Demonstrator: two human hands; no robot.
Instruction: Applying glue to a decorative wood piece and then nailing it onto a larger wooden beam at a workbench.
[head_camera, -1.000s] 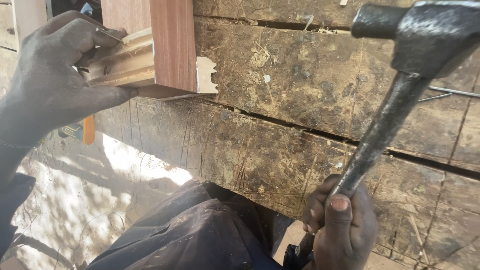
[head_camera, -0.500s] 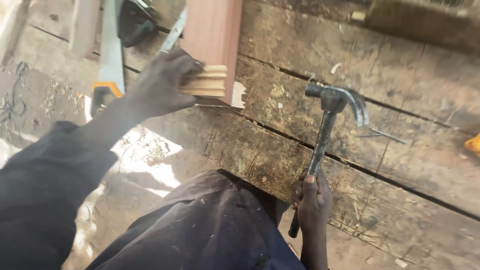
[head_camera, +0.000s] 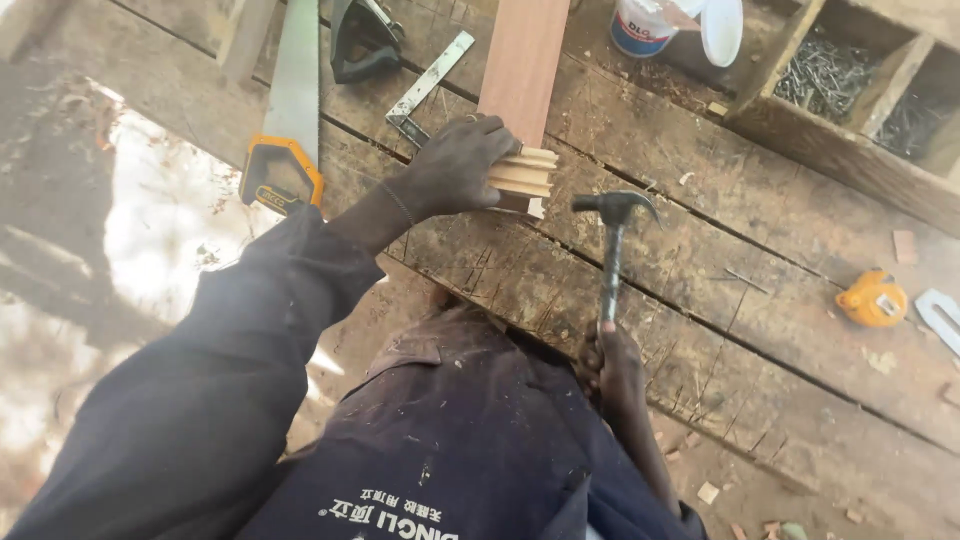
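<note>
Head view: hands at the near edge of the bench

Left hand is closed over the near end of a reddish board, pressing a stack of pale moulding strips against it. Right hand is wrapped around the handle of a claw hammer, its head raised just right of the strips, not touching them. Both sit close to the bench's near edge. A handsaw and metal square lie toward the left edge; a yellow tape measure lies well apart to the right, bare planks between.
</note>
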